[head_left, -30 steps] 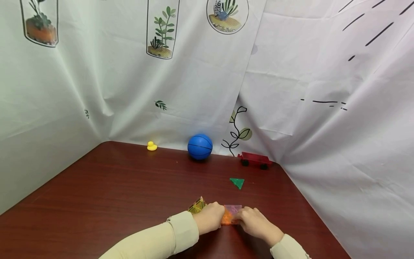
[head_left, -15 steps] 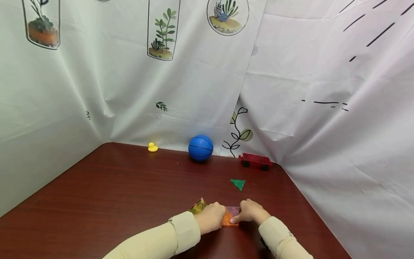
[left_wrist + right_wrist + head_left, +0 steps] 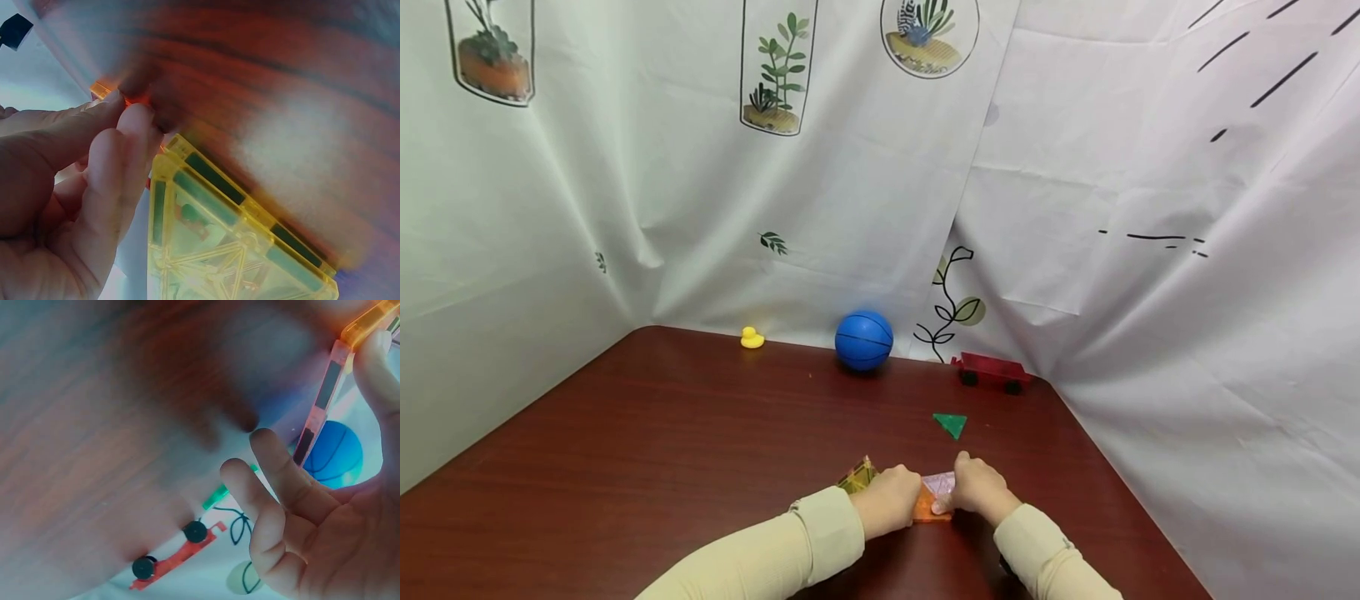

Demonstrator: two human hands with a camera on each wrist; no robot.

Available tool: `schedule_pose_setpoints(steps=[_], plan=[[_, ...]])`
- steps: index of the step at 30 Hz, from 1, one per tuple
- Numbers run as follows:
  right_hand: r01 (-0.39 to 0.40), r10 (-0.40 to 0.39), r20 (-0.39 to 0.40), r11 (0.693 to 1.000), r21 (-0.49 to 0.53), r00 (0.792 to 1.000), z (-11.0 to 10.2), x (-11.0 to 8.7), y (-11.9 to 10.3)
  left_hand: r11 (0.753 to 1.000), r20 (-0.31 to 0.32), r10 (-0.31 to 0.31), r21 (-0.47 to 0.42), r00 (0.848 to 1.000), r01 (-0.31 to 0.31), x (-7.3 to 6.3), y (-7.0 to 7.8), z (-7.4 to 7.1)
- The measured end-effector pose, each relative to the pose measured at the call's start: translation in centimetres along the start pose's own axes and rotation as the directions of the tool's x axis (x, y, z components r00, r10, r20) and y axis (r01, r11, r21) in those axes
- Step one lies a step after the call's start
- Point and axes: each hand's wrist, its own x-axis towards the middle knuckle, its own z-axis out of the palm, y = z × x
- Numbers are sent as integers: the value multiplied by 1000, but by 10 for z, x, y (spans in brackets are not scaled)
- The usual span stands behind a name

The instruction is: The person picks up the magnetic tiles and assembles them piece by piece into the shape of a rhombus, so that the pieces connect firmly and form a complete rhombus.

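Close together near the front of the table, my left hand (image 3: 889,502) and right hand (image 3: 979,487) hold translucent magnetic tiles. Thumb and fingers of the left pinch an orange tile (image 3: 934,507), mostly hidden behind that hand in the left wrist view. Against its far side sits a pink triangular tile (image 3: 938,482), which my right hand grips with the thumb at the near corner, by the orange tile. Where that hand's index finger lies is hard to tell. Just left of my left hand, yellow tiles (image 3: 206,250) stand tilted up; the hand partly covers them in the head view.
A green triangular tile (image 3: 951,424) lies flat beyond the hands. Along the back edge of the brown table (image 3: 700,417) are a yellow duck (image 3: 752,337), a blue ball (image 3: 863,341) and a red wheeled toy car (image 3: 991,372). Printed white cloth hangs behind and at both sides.
My right hand has turned, its fingers shifting toward the far side and its thumb onto the near part of the tiles. The pink tile looks slightly tilted now. My left hand stays put.
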Motion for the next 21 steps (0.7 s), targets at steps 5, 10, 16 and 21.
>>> schedule_pose_setpoints(steps=[5,10,16,21], plan=[[2,-5,-53,998,-62,999,1,-3,-4,1000,7,3,-7,1000,-3,-1,0,-1],[29,-40,-106,994,-104,994,2,-6,-9,1000,12,0,-17,1000,0,-2,0,-1],[62,-84,-150,987,-148,985,0,-10,-13,1000,10,-8,-29,1000,8,-2,0,-2],[57,-84,-163,985,-164,983,-3,-11,-15,1000,2,-4,-25,1000,4,-1,-1,-2]])
